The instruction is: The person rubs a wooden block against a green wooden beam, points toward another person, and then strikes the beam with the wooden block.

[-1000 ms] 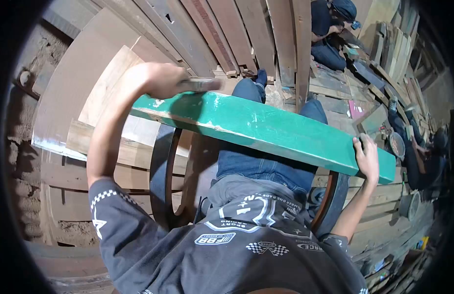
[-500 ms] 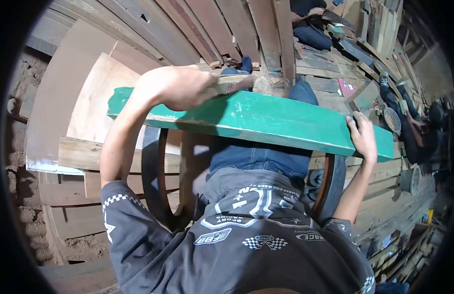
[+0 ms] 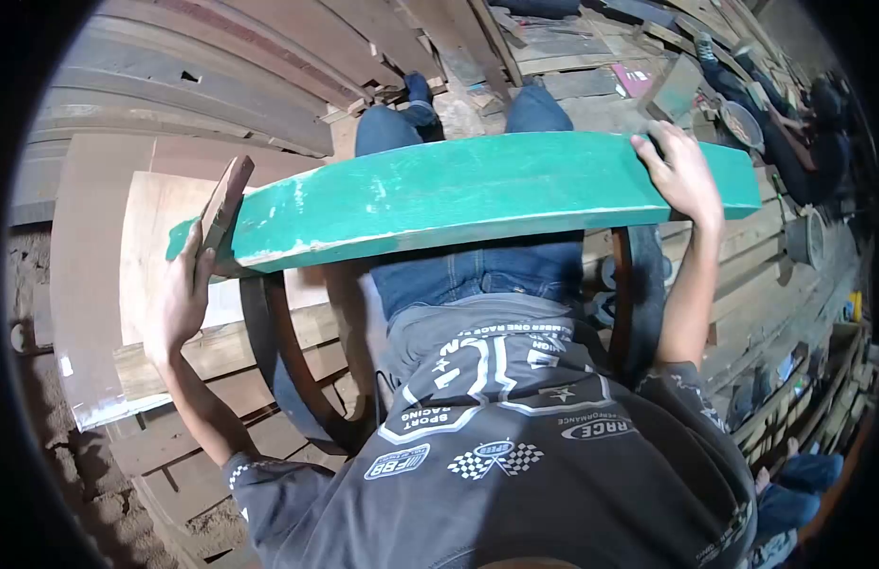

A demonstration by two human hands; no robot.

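Note:
A long, thick, green-painted wooden board point(image 3: 449, 190) lies across my lap, with pale scuffs on its upper face. Near its left end my left hand point(image 3: 182, 299) grips a flat brown piece of wood point(image 3: 225, 204), which stands tilted against the board. What covers that piece's underside is hidden. My right hand point(image 3: 686, 175) holds the board near its right end, fingers hooked over the far edge. Below the board are two dark curved supports, one at the left point(image 3: 293, 370) and one at the right point(image 3: 639, 303).
Wooden planks point(image 3: 221, 71) lean at the upper left. Pale wood sheets point(image 3: 160, 237) lie beyond my left hand. Other people sit at the upper right point(image 3: 809, 142), near a round bowl point(image 3: 743, 125). A grey bucket point(image 3: 804, 237) stands at the right, with scrap wood point(image 3: 819, 389) below it.
My left hand has moved left and toward me along the board, taking the brown piece from the middle to the left end. The board's left end now sits lower; my right hand still holds it.

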